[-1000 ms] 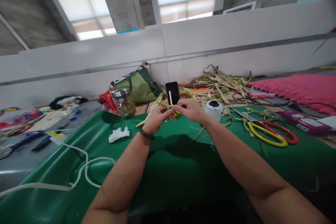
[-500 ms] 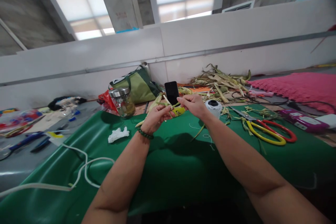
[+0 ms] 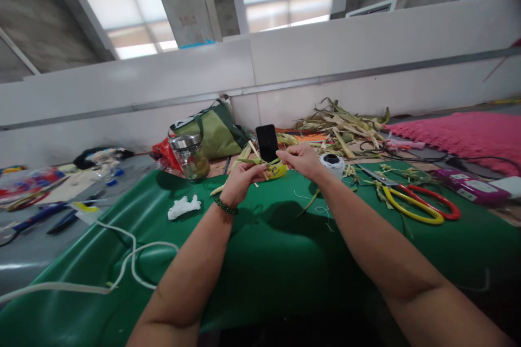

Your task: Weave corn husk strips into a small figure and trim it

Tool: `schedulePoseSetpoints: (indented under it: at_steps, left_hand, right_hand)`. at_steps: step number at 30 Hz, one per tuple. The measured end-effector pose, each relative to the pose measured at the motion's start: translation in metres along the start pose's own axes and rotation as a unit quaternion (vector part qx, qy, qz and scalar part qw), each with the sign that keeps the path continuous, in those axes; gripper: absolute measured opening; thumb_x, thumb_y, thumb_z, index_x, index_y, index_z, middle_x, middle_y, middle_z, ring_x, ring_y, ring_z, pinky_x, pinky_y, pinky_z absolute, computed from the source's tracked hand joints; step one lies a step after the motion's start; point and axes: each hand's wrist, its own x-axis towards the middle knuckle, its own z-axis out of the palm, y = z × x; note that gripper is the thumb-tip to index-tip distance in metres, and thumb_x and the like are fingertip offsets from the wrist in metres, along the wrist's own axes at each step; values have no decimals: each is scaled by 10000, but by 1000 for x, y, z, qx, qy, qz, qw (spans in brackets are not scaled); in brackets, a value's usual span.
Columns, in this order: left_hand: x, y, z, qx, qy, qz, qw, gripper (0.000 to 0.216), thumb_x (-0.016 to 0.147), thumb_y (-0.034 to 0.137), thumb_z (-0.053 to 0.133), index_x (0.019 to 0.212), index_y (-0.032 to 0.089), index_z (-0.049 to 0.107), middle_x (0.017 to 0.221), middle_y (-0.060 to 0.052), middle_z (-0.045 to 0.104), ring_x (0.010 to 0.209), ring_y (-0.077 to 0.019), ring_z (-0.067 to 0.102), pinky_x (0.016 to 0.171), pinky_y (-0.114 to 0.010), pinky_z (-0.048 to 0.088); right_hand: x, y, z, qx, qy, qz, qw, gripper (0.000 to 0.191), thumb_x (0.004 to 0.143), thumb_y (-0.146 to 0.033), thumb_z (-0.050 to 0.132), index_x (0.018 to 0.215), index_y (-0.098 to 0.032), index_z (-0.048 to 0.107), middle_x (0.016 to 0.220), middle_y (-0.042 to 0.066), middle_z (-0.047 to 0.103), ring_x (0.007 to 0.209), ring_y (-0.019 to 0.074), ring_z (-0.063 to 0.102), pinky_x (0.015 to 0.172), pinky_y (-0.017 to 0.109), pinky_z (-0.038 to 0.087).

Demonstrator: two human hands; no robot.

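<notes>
My left hand (image 3: 240, 180), with a green bead bracelet at its wrist, pinches a small bundle of pale green plant strips (image 3: 253, 161), which look like corn husk. The strips stick out above and below its fingers. To its right, my right hand (image 3: 302, 159) is closed on the end of a thin strip (image 3: 273, 162) running across from the bundle. Both hands are raised over the green mat (image 3: 260, 260). Behind them stand a black phone (image 3: 267, 142) and a yellow object (image 3: 278, 170), partly covered. A white thread spool (image 3: 332, 165) sits beside my right wrist.
Scissors (image 3: 413, 203) with yellow and red handles lie at right, near a purple box (image 3: 468, 185). Dry husks (image 3: 337, 127) are heaped at the back. A glass jar (image 3: 190, 158), green bag (image 3: 222, 133), crumpled tissue (image 3: 184, 207) and white cord (image 3: 132, 255) are at left.
Both hands stay nearly in place, still gripping the strips. The bundle in my left hand has turned slightly, and the view has shifted a little.
</notes>
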Motion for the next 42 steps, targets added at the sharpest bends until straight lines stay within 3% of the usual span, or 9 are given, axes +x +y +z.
schedulePoseSetpoints:
  at_steps: [5,11,14,17,21,24,33,38,42]
  left_hand:
    - [3,-5,1,36,13,-18,999,354,644,447,784,606,136,621,566,-15,634,529,-99,578,528,-223,464]
    - [4,-7,-4,73,0,56,996,379,633,449,794,537,136,605,529,-1,605,509,-88,536,552,-237,458]
    - [3,-7,-2,105,-2,44,993,368,623,471,796,579,136,651,553,-20,643,528,-112,574,552,-245,468]
    - [2,-9,3,107,-29,6,994,440,649,566,742,615,136,658,576,-40,666,597,-155,642,589,-259,497]
    - [0,-11,9,134,-60,-9,989,472,653,593,724,665,124,672,606,-44,674,629,-154,652,638,-260,509]
    - [-2,-10,10,163,-75,-16,984,444,658,565,734,746,131,716,649,-45,697,653,-157,651,669,-274,521]
    - [-7,-7,10,146,-119,-36,982,435,661,564,741,651,131,706,678,-76,717,694,-186,674,731,-309,547]
    - [-5,-10,11,100,-77,-63,990,490,617,594,762,782,136,706,735,-64,726,738,-164,673,651,-244,514]
    - [-2,-10,9,52,-30,-81,995,457,579,511,823,793,141,660,628,1,647,630,-121,630,613,-232,494]
  right_hand:
    - [-5,-8,4,-39,36,-43,998,488,761,-570,606,475,-184,525,439,-21,486,444,93,411,465,251,306]
    - [-1,3,2,18,24,35,999,429,794,-501,594,511,-181,552,423,-31,471,402,84,393,461,249,341]
    - [3,12,2,-50,-23,57,997,285,779,-358,633,567,-170,600,486,-16,539,451,100,456,496,254,373]
    - [5,13,2,-92,-34,1,995,96,765,-235,627,732,-163,681,686,23,668,636,135,572,620,266,435]
    - [1,2,2,-21,-110,-55,992,310,868,-361,496,756,-146,689,725,37,676,697,143,588,654,270,443]
    - [-2,-5,0,-3,-140,-61,988,350,792,-452,579,646,-141,645,606,10,606,590,119,508,559,248,381]
    - [1,-4,-8,-6,-41,-66,997,373,769,-471,576,571,-155,570,541,-19,490,530,89,386,527,246,307]
    - [0,-7,1,-14,-33,-63,997,385,763,-496,570,586,-154,576,539,-20,481,523,91,384,513,246,299]
    - [0,-2,4,-29,-18,-48,998,445,770,-534,567,532,-159,532,520,-22,463,513,85,371,509,247,295]
